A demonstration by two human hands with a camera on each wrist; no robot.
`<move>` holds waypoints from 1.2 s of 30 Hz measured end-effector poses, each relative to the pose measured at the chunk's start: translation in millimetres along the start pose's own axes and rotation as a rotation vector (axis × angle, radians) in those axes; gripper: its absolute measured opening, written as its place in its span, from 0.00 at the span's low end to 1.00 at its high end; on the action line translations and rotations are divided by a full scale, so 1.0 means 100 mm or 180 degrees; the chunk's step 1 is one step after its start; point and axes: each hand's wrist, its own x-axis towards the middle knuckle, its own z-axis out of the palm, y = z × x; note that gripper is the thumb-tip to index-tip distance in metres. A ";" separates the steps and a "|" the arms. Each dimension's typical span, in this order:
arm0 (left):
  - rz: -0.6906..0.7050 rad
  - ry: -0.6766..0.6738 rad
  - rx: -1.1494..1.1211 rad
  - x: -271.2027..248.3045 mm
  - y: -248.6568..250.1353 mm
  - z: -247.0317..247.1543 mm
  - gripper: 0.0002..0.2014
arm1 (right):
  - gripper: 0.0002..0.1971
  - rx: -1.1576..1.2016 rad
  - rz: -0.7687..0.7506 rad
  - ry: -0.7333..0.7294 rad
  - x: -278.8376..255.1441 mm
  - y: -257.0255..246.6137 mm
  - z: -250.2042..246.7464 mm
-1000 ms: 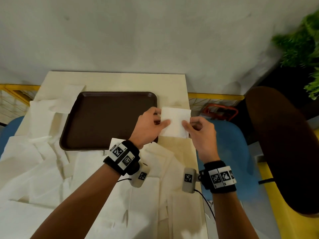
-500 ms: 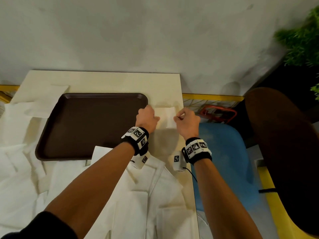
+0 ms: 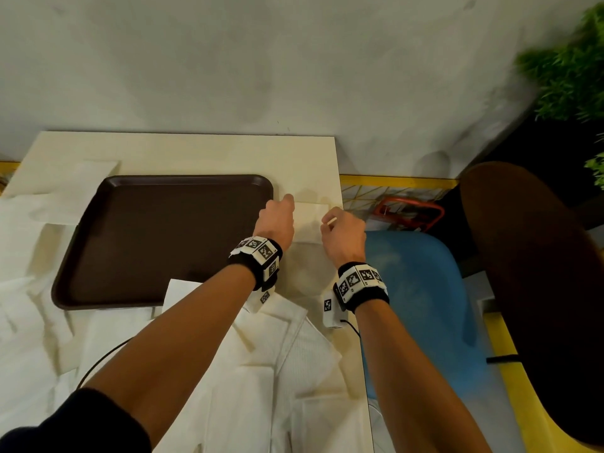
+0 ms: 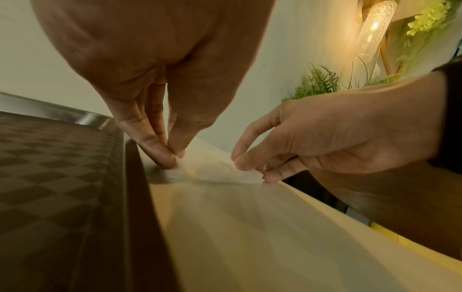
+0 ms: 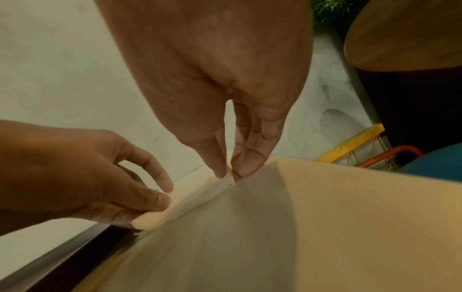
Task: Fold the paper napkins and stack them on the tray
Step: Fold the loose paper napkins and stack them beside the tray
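A white paper napkin (image 3: 310, 214) lies on the cream table just right of the dark brown tray (image 3: 163, 240). My left hand (image 3: 277, 217) pinches its near left corner (image 4: 180, 158) between thumb and fingers. My right hand (image 3: 340, 230) pinches its near right corner (image 5: 228, 178). Both corners sit low at the tabletop, and the napkin (image 4: 215, 168) bulges up between the hands. The tray holds nothing. Several unfolded white napkins (image 3: 277, 371) lie heaped at the near side and left of the tray.
The table's right edge (image 3: 340, 207) runs just beside my right hand. Past it stand a blue chair seat (image 3: 418, 289), a round brown tabletop (image 3: 539, 289) and a red frame (image 3: 408, 214). A grey wall rises behind the table. Green plants (image 3: 568, 76) hang at upper right.
Both hands have carried the napkin from a raised hold out to the far right corner of the table, lowered it to the surface, and now pinch its near corners.
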 end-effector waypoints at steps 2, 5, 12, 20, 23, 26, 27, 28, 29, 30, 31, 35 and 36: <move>0.0069 -0.0041 0.0161 0.02 -0.02 0.05 0.17 | 0.09 -0.0133 -0.0036 -0.0079 0.00 0.00 -0.01; 0.0200 -0.0085 0.0424 0.02 -0.01 0.10 0.21 | 0.15 -0.0384 -0.0143 -0.0234 0.02 -0.02 -0.04; 0.0289 -0.0134 0.0561 -0.06 -0.02 0.14 0.18 | 0.16 -0.0610 -0.0174 -0.0339 -0.06 -0.02 -0.10; 0.0466 0.0215 -0.0517 -0.48 -0.12 -0.30 0.16 | 0.07 -0.0191 -0.0478 -0.0017 -0.48 -0.11 -0.26; 0.0587 0.0502 -0.0992 -0.87 -0.27 -0.58 0.08 | 0.03 0.0228 -0.0651 -0.0102 -0.84 -0.17 -0.31; 0.0725 0.0661 -0.1151 -1.31 -0.49 -0.79 0.03 | 0.04 0.0424 -0.0810 -0.0308 -1.26 -0.23 -0.30; 0.0739 0.0670 -0.1187 -1.46 -0.59 -0.82 0.02 | 0.03 0.0419 -0.0874 -0.0361 -1.40 -0.23 -0.28; 0.0750 0.0685 -0.1206 -1.60 -0.69 -0.84 0.02 | 0.03 0.0403 -0.0944 -0.0397 -1.54 -0.24 -0.24; 0.0750 0.0699 -0.1223 -1.74 -0.79 -0.85 0.02 | 0.03 0.0401 -0.0995 -0.0427 -1.66 -0.24 -0.20; 0.0730 0.0709 -0.1266 -1.86 -0.90 -0.84 0.03 | 0.03 0.0427 -0.1009 -0.0464 -1.77 -0.23 -0.15; 0.0691 0.0718 -0.1303 -1.98 -1.01 -0.82 0.03 | 0.03 0.0470 -0.1002 -0.0486 -1.87 -0.23 -0.09; 0.0322 0.0735 -0.1166 -2.33 -1.45 -0.61 0.03 | 0.03 0.0402 -0.0838 -0.0617 -2.20 -0.22 0.16; 0.0239 0.0727 -0.1100 -2.39 -1.55 -0.54 0.03 | 0.04 0.0305 -0.0767 -0.0648 -2.26 -0.24 0.21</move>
